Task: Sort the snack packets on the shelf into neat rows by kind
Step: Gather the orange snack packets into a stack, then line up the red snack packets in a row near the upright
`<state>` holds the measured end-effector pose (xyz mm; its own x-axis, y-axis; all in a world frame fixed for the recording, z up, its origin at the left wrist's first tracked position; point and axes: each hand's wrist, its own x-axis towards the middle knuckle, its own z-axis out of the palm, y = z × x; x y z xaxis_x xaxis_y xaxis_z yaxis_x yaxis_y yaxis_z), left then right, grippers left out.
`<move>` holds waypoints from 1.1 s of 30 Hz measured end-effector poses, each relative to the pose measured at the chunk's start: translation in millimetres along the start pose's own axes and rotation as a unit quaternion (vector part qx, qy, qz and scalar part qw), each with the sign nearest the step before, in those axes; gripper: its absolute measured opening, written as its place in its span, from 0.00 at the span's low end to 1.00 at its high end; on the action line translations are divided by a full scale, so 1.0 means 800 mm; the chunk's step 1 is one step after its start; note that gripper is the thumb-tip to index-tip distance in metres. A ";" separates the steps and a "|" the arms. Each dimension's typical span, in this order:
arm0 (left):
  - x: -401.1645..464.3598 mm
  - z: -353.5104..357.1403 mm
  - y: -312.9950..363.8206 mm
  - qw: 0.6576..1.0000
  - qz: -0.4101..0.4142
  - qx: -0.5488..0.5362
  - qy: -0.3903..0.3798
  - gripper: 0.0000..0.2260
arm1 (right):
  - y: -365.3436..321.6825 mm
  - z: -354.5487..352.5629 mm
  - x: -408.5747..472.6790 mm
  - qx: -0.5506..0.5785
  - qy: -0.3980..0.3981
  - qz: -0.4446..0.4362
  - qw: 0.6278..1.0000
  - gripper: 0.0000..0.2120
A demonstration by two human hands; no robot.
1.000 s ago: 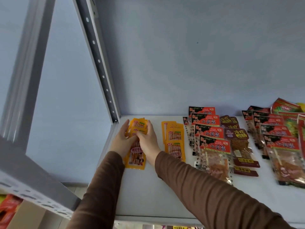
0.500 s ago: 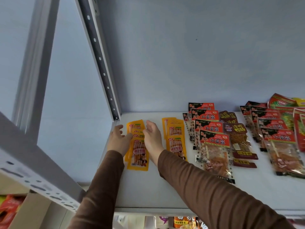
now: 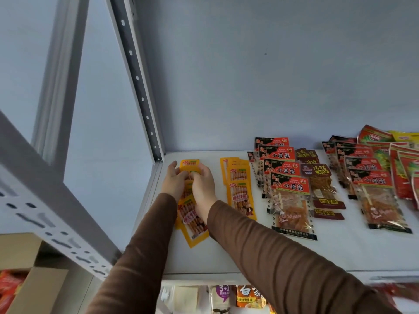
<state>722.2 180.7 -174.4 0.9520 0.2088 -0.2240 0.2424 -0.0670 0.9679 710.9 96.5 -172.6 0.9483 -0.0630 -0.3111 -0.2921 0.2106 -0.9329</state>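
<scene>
White shelf (image 3: 226, 252) carries light, slippery yellow packets (image 3: 192, 220), best held at flat edges, where left hand (image 3: 173, 185) and right hand (image 3: 203, 189) pinch with curled fingers.

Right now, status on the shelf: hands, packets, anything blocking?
Left hand and right hand both pinching the yellow packets at the shelf's left end. Front packet skewed. Second yellow row beside, apart. Nothing blocking.

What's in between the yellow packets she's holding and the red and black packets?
In the head view, a second row of yellow packets lies between the yellow row under both hands and the red-and-black packets, with bare white shelf beside it.
</scene>
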 end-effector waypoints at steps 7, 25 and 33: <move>-0.016 -0.015 -0.001 0.991 0.072 -0.030 0.107 0.18 | 0.003 -0.022 -0.012 -0.020 0.009 -0.038 0.999 0.20; -0.122 0.202 0.062 0.820 0.382 0.422 -0.067 0.22 | -0.084 -0.345 -0.118 -0.546 0.167 -0.339 0.747 0.13; -0.240 0.438 0.060 0.773 0.435 0.435 -0.155 0.21 | -0.103 -0.601 -0.209 -0.582 0.253 -0.279 0.721 0.12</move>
<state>616.7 -204.2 -125.1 0.7925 -0.5182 0.3215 -0.6082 -0.7096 0.3558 516.6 -379.1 -130.5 0.8783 -0.2303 0.4189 -0.0687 -0.9280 -0.3662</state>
